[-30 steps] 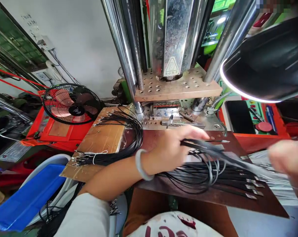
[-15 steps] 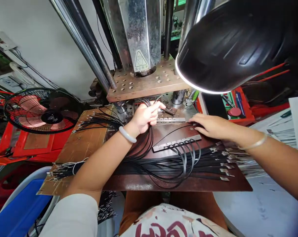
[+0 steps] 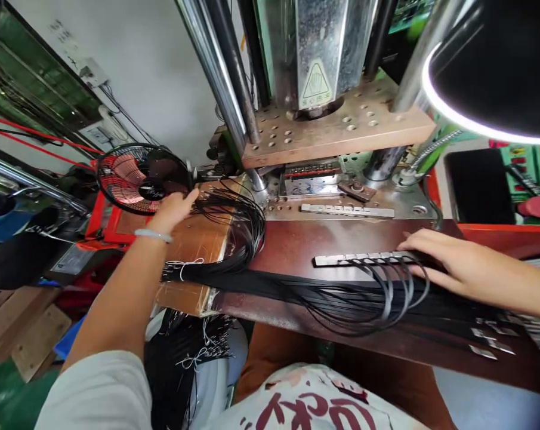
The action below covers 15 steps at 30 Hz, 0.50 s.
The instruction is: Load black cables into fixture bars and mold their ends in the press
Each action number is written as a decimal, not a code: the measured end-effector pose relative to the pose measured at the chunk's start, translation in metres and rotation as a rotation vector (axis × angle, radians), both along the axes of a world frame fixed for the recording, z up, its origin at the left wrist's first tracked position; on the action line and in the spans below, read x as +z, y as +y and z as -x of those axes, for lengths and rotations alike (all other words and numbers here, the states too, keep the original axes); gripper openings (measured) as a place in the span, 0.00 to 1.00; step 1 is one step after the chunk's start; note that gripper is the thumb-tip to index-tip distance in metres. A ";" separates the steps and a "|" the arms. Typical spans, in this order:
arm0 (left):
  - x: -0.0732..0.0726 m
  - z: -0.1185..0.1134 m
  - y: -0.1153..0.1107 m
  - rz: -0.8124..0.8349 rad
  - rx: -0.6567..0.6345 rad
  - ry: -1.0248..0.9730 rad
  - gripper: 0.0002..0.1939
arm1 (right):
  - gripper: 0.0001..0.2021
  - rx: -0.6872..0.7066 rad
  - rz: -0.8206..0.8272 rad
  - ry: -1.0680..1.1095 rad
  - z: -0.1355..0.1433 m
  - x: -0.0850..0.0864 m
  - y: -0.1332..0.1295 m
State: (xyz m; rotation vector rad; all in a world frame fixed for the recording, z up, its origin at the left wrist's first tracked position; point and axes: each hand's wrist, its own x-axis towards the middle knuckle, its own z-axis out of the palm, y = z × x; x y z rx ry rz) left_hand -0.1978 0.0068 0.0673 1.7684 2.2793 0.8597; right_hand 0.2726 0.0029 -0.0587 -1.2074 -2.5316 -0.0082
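The top edge cuts off the lamp (image 3: 497, 65) and press (image 3: 318, 48); the right hand (image 3: 442, 260) obscures the right end of the slotted bar (image 3: 361, 258); whether the left hand (image 3: 173, 212) grips the black cables (image 3: 253, 230) is unclear

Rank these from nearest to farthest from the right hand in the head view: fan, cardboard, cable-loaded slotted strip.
1. Slotted strip: beside the right hand, on its left.
2. Cardboard: farther left.
3. Fan: leftmost, behind the cardboard.
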 end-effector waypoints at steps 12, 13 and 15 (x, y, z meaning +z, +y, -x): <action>-0.086 -0.126 0.035 0.140 -0.926 0.775 0.15 | 0.13 0.037 -0.074 -0.209 0.060 0.006 0.059; -0.082 -0.124 0.053 0.124 -0.853 0.733 0.17 | 0.13 -0.012 -0.082 -0.178 0.066 0.014 0.076; -0.069 -0.119 0.093 0.089 -0.733 0.628 0.21 | 0.14 -0.095 -0.072 -0.100 0.077 0.028 0.114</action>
